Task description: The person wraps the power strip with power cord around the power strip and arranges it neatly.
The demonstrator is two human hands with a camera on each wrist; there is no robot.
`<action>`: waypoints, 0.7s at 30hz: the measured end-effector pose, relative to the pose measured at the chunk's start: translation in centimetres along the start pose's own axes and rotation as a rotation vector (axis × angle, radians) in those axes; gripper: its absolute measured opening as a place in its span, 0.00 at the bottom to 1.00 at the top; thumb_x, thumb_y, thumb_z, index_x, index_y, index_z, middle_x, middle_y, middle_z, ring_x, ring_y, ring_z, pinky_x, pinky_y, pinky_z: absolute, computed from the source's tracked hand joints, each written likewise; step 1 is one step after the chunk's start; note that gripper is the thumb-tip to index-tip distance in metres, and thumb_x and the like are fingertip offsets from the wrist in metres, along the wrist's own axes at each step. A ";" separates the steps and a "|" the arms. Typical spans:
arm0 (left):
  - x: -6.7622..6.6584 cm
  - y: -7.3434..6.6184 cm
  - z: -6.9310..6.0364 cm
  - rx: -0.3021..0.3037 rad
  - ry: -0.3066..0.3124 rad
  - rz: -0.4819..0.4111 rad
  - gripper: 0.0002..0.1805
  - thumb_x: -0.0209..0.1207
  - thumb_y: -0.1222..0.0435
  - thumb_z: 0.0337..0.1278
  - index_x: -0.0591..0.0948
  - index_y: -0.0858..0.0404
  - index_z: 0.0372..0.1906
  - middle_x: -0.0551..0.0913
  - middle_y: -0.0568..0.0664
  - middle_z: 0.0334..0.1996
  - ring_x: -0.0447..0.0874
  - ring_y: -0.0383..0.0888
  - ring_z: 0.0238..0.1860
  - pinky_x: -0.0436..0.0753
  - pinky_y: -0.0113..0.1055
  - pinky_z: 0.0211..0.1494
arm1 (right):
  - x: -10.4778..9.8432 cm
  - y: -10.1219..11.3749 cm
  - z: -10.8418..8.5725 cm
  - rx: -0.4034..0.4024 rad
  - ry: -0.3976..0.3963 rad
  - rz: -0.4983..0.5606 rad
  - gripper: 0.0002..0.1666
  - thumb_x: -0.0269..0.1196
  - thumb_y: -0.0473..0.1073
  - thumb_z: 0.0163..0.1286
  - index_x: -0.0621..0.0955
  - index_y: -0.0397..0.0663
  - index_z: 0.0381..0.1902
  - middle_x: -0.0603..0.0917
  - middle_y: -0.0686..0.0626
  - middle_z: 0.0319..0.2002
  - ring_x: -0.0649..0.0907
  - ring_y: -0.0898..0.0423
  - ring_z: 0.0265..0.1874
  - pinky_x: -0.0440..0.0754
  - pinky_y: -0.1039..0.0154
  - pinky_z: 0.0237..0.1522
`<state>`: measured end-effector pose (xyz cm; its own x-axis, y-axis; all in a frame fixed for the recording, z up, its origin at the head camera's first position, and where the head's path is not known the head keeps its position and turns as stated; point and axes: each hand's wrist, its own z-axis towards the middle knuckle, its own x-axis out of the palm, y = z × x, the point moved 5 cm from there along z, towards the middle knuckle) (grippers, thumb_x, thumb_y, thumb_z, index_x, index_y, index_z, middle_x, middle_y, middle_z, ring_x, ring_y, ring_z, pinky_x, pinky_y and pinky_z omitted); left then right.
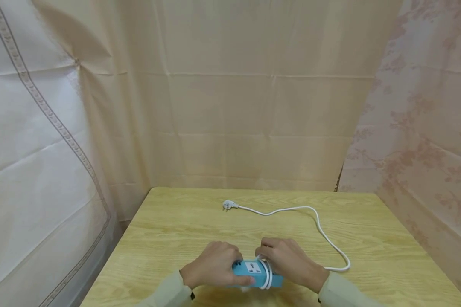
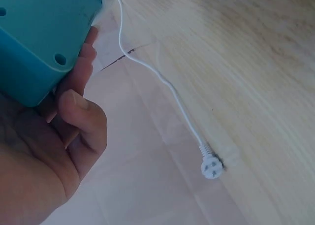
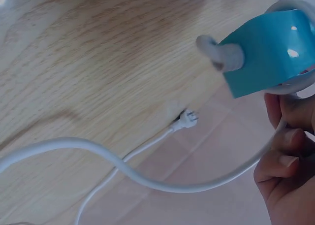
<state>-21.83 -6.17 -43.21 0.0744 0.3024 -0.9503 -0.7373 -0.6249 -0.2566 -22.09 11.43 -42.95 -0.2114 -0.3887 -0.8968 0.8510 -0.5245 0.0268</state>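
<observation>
A blue power strip (image 1: 277,281) is held near the front of the table, its socket face toward the head camera. My left hand (image 1: 215,264) grips its left end, thumb along the near side. White cord (image 1: 268,276) is wound in a few turns around the strip's right part. With my right hand (image 1: 292,261) I pinch the cord beside these turns; in the right wrist view the cord (image 3: 162,186) runs from my fingers (image 3: 276,163). A short cord stub (image 3: 229,56) leaves the strip's end. The loose cord curves over the table to a white plug (image 1: 228,205).
The wooden table (image 1: 169,221) has its far edge against a hanging beige cloth (image 1: 246,106). A white cloth (image 1: 30,170) with a patterned band hangs at the left, a flowered one (image 1: 426,149) at the right.
</observation>
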 end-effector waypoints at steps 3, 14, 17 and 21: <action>-0.1 0.1 0.0 -0.011 -0.020 0.025 0.29 0.60 0.31 0.59 0.82 0.50 0.21 0.67 0.31 0.16 0.59 0.28 0.14 0.60 0.25 0.15 | -0.1 0.0 0.2 0.043 0.014 -0.015 0.15 0.78 0.33 0.56 0.87 0.56 0.37 0.79 0.61 0.32 0.69 0.73 0.22 0.69 0.79 0.22; 0.1 0.3 0.3 -0.077 -0.038 0.121 0.30 0.59 0.30 0.57 0.83 0.53 0.24 0.67 0.33 0.18 0.62 0.31 0.15 0.63 0.27 0.16 | -0.4 -0.1 0.4 0.142 -0.037 -0.019 0.03 0.72 0.39 0.68 0.87 0.52 0.33 0.76 0.61 0.27 0.67 0.73 0.20 0.68 0.77 0.21; 0.3 0.7 0.2 -0.119 -0.055 0.133 0.30 0.59 0.30 0.57 0.81 0.52 0.23 0.68 0.33 0.19 0.63 0.31 0.16 0.64 0.28 0.17 | -0.7 -0.2 0.3 0.128 -0.095 -0.017 0.04 0.73 0.40 0.67 0.87 0.51 0.32 0.76 0.61 0.26 0.69 0.73 0.21 0.70 0.77 0.22; 0.2 1.0 0.0 -0.154 -0.087 0.135 0.30 0.59 0.30 0.57 0.80 0.51 0.22 0.68 0.34 0.19 0.64 0.31 0.16 0.64 0.28 0.17 | -0.8 -0.2 0.2 0.101 -0.121 -0.028 0.03 0.73 0.37 0.66 0.88 0.50 0.34 0.77 0.61 0.27 0.70 0.73 0.23 0.71 0.78 0.23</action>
<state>-22.52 -6.71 -43.67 -0.0811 0.2654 -0.9607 -0.6249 -0.7645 -0.1584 -22.16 11.66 -42.11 -0.2960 -0.4583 -0.8381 0.7927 -0.6074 0.0522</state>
